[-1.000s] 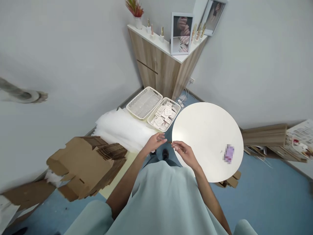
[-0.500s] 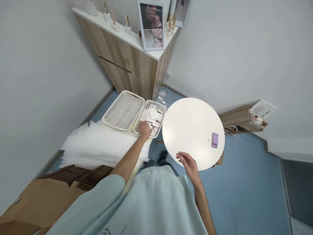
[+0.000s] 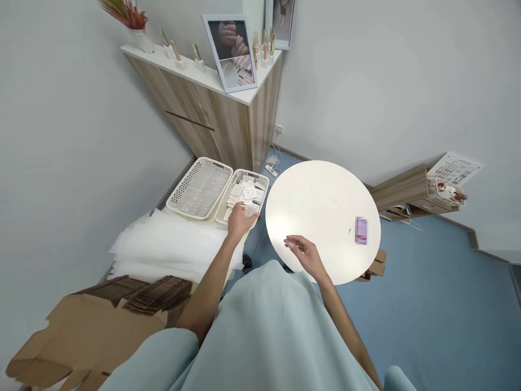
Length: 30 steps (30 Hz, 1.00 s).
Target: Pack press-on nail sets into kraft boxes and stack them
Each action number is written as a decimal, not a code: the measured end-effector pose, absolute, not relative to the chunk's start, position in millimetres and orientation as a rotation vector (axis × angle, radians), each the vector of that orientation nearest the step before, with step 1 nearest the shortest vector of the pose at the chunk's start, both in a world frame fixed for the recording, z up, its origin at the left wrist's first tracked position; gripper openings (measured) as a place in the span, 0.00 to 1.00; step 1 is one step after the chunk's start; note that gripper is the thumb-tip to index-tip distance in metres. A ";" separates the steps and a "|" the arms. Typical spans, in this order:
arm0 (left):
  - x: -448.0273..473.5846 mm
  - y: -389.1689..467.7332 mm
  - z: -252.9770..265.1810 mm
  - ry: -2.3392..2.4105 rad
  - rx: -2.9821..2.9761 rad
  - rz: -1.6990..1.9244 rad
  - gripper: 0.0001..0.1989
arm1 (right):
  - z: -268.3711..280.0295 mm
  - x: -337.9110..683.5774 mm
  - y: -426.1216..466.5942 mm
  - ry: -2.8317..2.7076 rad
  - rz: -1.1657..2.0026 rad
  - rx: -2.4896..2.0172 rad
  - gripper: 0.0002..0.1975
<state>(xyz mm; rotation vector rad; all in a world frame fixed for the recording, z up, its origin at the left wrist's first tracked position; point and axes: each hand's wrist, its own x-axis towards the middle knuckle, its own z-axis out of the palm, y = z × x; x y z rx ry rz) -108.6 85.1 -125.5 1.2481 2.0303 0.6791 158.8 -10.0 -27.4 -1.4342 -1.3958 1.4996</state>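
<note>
Left hand (image 3: 241, 219): reaches over the near end of the card basket (image 3: 266, 182); its fingers point inward at the contents; I can't make out whether they grip a card or only touch the pile
Cards (image 3: 249, 193): a loose heap of white, printed squares inside the card basket; some overlap, some lie tilted; the left hand covers part of the near ones
Right hand (image 3: 303, 252): hangs by the near left edge of the round desk (image 3: 321, 217); its fingers are parted and loosely bent, the thumb apart from them
Second basket (image 3: 185, 182): white, with perforated walls; just beside the card basket, on its left; something clear and flat seems to line its bottom
White sheets (image 3: 163, 244): a soft stack in front of the second basket
Cardboard (image 3: 93, 331): brown flattened pieces, stacked at the lower left, nearer the body than the white sheets
Desk top: white; a purple item (image 3: 361, 231), pixelated, lies near its right edge; a small dark mark shows just beside it
Cabinet (image 3: 228, 119): wood-grained, behind the baskets; its white top bears a photo frame (image 3: 232, 51), small bottles (image 3: 199, 64) and a plant in a white vase (image 3: 143, 41)
Floor (image 3: 431, 277): blue; brown boxes (image 3: 376, 266) show past the desk's right edge
</note>
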 end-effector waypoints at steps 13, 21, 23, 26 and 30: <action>43.6 31.8 -45.7 1.541 1.061 1.019 0.34 | -24.9 213.1 5.2 -1.476 1.114 -1.526 0.11; 64.8 39.3 -28.7 1.394 1.102 1.046 0.24 | -23.1 256.5 -5.3 -1.022 1.287 -1.577 0.13; 65.8 42.2 -21.7 1.355 1.111 1.033 0.24 | -18.3 260.6 -7.0 -0.976 1.314 -1.545 0.14; 64.8 45.6 -10.4 1.292 1.092 1.019 0.24 | -8.7 262.4 -10.5 -0.960 1.326 -1.511 0.15; 59.6 47.9 2.2 1.062 0.912 0.951 0.22 | 2.2 261.4 -14.7 -0.942 1.441 -1.435 0.17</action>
